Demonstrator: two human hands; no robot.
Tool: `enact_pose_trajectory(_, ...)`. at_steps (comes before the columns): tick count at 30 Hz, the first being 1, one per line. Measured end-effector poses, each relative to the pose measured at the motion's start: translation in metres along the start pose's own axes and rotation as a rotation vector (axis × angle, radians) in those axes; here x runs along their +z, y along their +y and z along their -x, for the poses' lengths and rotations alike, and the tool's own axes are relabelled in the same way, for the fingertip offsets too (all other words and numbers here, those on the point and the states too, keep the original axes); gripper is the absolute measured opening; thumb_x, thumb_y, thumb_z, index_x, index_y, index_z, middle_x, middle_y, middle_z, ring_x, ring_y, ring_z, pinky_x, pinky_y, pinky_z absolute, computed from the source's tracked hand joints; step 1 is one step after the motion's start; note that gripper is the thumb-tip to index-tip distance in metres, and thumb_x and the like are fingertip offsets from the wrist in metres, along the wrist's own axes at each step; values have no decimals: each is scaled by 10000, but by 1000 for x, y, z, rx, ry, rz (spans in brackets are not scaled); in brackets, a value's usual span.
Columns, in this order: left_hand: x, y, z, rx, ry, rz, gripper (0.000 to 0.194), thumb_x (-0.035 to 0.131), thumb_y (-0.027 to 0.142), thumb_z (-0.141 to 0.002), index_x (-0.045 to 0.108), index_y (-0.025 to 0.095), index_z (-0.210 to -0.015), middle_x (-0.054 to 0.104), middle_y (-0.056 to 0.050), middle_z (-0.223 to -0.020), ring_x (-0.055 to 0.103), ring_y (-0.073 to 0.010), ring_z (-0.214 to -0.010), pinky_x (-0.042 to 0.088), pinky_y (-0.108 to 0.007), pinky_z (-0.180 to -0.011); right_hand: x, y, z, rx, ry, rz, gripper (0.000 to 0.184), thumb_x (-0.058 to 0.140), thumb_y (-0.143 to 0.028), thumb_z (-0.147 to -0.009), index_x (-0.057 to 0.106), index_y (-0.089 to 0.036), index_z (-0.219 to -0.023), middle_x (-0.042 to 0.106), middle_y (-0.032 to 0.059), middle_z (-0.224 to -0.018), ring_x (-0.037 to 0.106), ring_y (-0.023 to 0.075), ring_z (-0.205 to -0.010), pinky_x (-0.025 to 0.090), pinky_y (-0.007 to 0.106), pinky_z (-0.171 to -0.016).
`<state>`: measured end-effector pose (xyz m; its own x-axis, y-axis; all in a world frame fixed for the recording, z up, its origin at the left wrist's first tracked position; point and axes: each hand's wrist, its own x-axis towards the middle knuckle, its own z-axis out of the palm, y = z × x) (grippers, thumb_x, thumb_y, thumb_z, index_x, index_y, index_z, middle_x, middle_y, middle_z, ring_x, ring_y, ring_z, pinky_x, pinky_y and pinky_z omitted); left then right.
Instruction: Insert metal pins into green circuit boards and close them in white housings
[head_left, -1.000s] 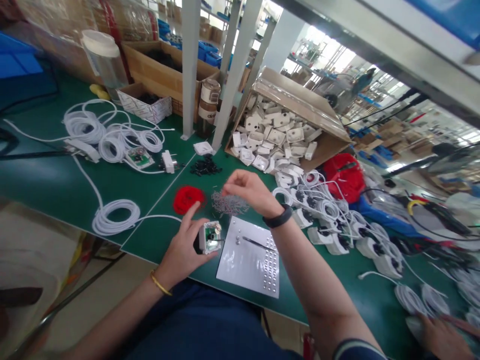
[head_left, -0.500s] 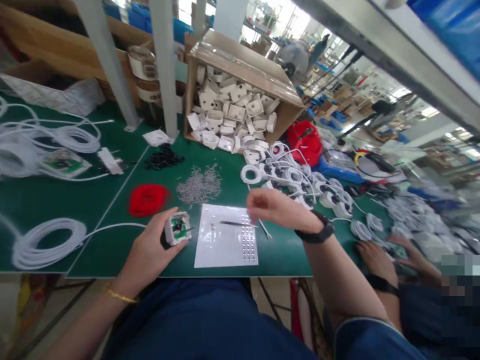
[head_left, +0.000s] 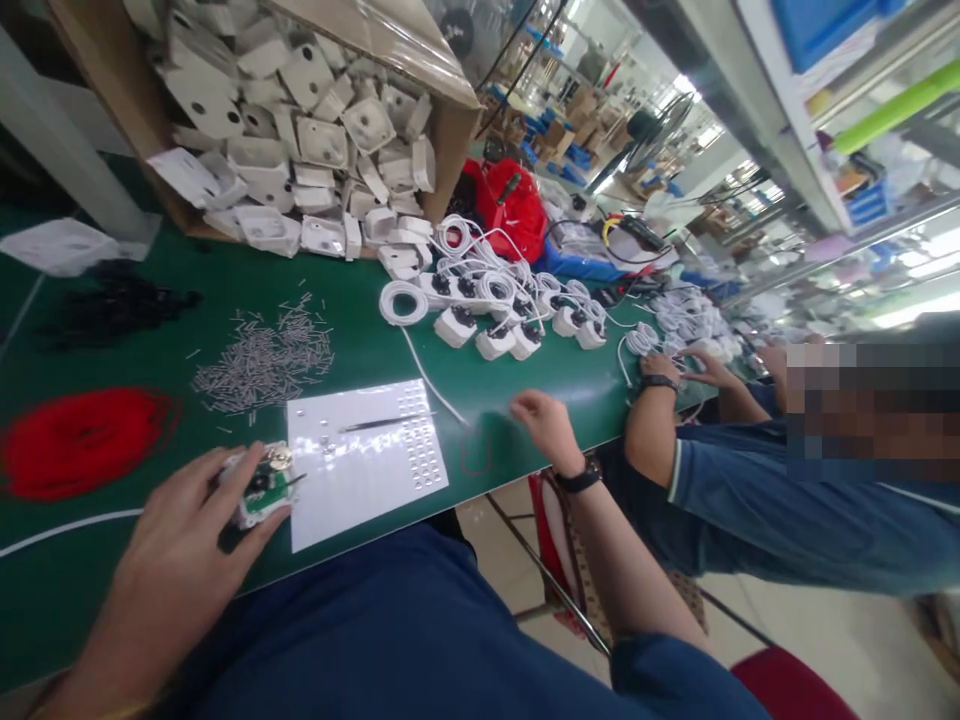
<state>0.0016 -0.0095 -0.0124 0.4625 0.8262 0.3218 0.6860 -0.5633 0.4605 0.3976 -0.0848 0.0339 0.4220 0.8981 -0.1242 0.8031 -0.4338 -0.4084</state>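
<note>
My left hand (head_left: 187, 530) grips a small white plastic housing with a green circuit board (head_left: 262, 490) in it, its open side up. On the board are a dark part and a round metallic disc (head_left: 280, 458); a thin dark piece sticks out toward the sheet. Beside it lies a white sheet (head_left: 367, 510) with rows of small shiny pieces (head_left: 424, 455) and a slim dark tool like tweezers (head_left: 382, 423). Over the green table, right of the sheet, is my right hand (head_left: 547, 430), fingers curled together; anything in them is hidden. A faint thin red outline (head_left: 476, 455) shows near it.
A pile of small metal pins (head_left: 266, 360), a red bundle of wire (head_left: 86, 440) and black parts (head_left: 120, 305) lie behind. A carton (head_left: 457, 130) holds white housings. Coiled white cables (head_left: 405, 303) stand to the right. A co-worker's hand (head_left: 660, 368) works farther right.
The view has swung to the right. My right hand has moved from above the sheet out to its right. My left hand still holds the housing, by the sheet's left edge.
</note>
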Motion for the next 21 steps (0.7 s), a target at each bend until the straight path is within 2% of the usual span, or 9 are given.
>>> enact_pose_trajectory(3,-4,0,-1,-105,-111,-41,663,334,624,-868,241,314,-1447,454,-87,-1308,542,-379,-1085,500,-590,-854,19,-2,8,-60,-43,-22,49,621,-173,-804,629,-172,-853,646,28,-809,602,154,-741,456,264,-697)
enact_pose_trajectory(5,-6,0,-3,-232,-185,-43,733,360,650,-837,209,288,-1456,448,-110,-1323,560,-394,-1052,531,-587,-759,30,-5,8,-111,-64,-6,111,680,-129,-743,624,-176,-826,623,29,-845,571,171,-815,438,281,-749)
enact_pose_trajectory(7,-8,1,-5,-310,-230,-2,747,435,622,-811,240,266,-1438,446,-125,-1335,537,-407,-1097,520,-593,-787,37,-8,7,-165,-90,20,117,676,-88,-727,603,-178,-741,593,26,-806,534,189,-832,410,308,-778)
enact_pose_trajectory(9,-9,2,-5,-360,-204,89,683,518,559,-789,339,258,-1375,458,-120,-1327,510,-391,-1147,479,-583,-890,39,-11,7,-224,-123,37,157,631,-55,-744,563,-178,-675,567,28,-757,506,198,-802,389,323,-769)
enact_pose_trajectory(11,-8,5,-3,-428,-114,253,644,598,495,-759,390,249,-1316,476,-110,-1304,527,-350,-1139,457,-539,-949,38,-14,9,-284,-132,54,181,559,-35,-776,526,-179,-671,555,41,-749,485,204,-773,378,330,-745)
enact_pose_trajectory(13,-5,8,0,-491,5,461,670,669,431,-727,376,234,-1297,486,-106,-1280,562,-302,-1099,465,-483,-959,32,-20,13,-343,-104,73,181,484,-49,-820,493,-187,-704,547,52,-753,477,209,-752,377,330,-718)
enact_pose_trajectory(16,-1,11,2,-499,145,705,692,723,337,-708,354,224,-1283,483,-100,-1265,555,-260,-1118,465,-417,-971,13,-39,18,-409,-32,49,141,420,-141,-890,465,-201,-771,542,53,-768,494,208,-733,388,316,-680)
enact_pose_trajectory(19,-1,12,4,-489,174,800,716,725,281,-722,326,238,-1316,465,-97,-1296,532,-242,-1154,444,-399,-994,-14,-77,25,-469,-17,-22,99,423,-202,-909,472,-208,-823,559,42,-798,526,188,-734,404,290,-673)
enact_pose_trajectory(21,-2,11,4,-483,150,844,738,717,264,-737,301,251,-1347,451,-97,-1320,521,-236,-1168,429,-401,-1010,-30,-113,34,-549,-82,-79,81,441,-201,-904,479,-212,-833,565,26,-795,534,167,-723,407,266,-662)
